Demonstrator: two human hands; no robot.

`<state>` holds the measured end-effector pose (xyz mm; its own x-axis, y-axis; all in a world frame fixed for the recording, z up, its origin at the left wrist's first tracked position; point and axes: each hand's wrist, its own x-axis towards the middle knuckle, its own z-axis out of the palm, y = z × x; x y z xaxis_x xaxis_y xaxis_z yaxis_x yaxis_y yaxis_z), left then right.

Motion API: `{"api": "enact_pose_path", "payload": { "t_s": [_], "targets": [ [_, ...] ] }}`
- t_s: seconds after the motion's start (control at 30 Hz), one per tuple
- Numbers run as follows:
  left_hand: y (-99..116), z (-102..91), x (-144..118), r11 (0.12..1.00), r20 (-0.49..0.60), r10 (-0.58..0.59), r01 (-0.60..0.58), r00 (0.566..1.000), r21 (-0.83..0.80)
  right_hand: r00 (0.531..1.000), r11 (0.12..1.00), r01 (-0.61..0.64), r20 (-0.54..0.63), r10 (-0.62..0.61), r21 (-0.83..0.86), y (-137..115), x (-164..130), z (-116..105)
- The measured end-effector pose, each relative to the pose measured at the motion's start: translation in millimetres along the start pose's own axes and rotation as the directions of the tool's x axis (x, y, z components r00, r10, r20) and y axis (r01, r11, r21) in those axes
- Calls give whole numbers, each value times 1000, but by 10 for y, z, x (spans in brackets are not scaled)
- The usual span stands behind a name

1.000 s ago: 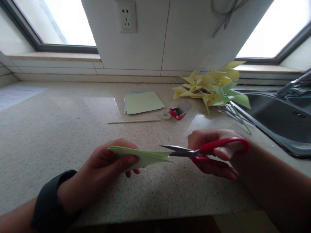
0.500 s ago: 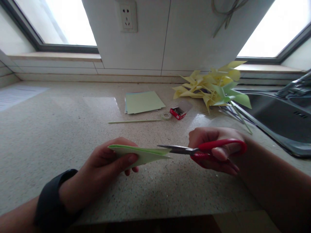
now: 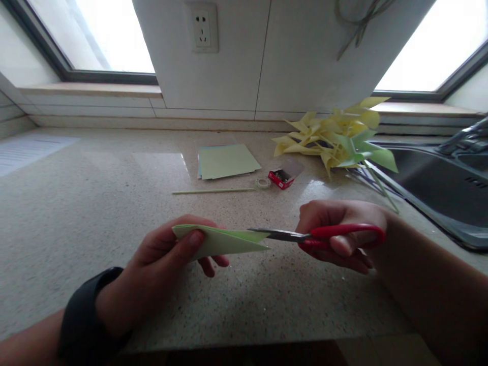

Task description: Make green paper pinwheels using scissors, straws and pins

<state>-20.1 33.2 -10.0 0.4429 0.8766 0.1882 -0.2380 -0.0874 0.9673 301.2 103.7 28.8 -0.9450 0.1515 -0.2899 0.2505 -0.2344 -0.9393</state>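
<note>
Pinched between the thumb and fingers of my left hand [image 3: 163, 256] is a folded piece of light green paper [image 3: 224, 243], its point aimed right. My right hand [image 3: 343, 234] grips red-handled scissors [image 3: 284, 235], with a finger or thumb through the loop. The scissor blades lie at the paper's right tip, over or along its upper edge; whether they are cutting into it I cannot tell. Both hands are above the speckled counter [image 3: 244, 300]. A dark band [image 3: 87, 310] circles my left wrist.
Behind the hands lie a stack of pale paper sheets [image 3: 229, 161], a thin stick [image 3: 213, 191], a roll of tape [image 3: 263, 183] and a red box of small pins [image 3: 282, 179]. Paper pinwheels [image 3: 328, 137] rest at back right beside the steel sink [image 3: 430, 188]. A printed sheet [image 3: 30, 150] lies far left.
My left thumb has shifted back toward the paper's left end, and the fingers beneath have spread out more. The paper is slightly flatter, and the scissors have barely moved.
</note>
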Motion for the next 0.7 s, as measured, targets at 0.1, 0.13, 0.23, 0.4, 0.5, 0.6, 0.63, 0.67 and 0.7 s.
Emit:
{"api": "enact_pose_path", "payload": {
  "t_s": [0.1, 0.13, 0.23, 0.4, 0.5, 0.6, 0.63, 0.67, 0.7],
  "targets": [
    [20, 20, 13, 1000, 12, -4, 4, 1000, 16, 1000, 1000, -12, 9, 12, 4, 6, 19, 1],
    [29, 26, 14, 1000, 17, -1, 1, 1000, 31, 1000, 1000, -12, 11, 12, 2, 7, 28, 3],
    [55, 38, 16, 997, 29, 10, -12, 1000, 75, 1000, 1000, -12, 6, 12, -5, 0, 60, 17],
    [61, 33, 28, 992, 38, 20, -25, 999, 122, 1000, 1000, -20, -4, 20, 4, -22, 72, 53],
    [56, 22, 15, 989, 41, 31, -37, 999, 144, 1000, 1000, -25, -4, 25, 5, -7, 60, 54],
    [50, 13, -7, 989, 58, 30, -38, 998, 145, 999, 999, -47, -24, 47, 16, 14, 53, 44],
    [46, 11, -14, 989, 59, 29, -37, 998, 144, 998, 998, -56, -28, 57, 25, 19, 52, 41],
    [42, 8, -19, 989, 59, 27, -35, 998, 146, 997, 997, -64, -29, 65, 36, 23, 52, 38],
    [37, 6, -22, 988, 56, 22, -30, 998, 151, 997, 997, -70, -27, 71, 45, 26, 51, 35]
  ]
}}
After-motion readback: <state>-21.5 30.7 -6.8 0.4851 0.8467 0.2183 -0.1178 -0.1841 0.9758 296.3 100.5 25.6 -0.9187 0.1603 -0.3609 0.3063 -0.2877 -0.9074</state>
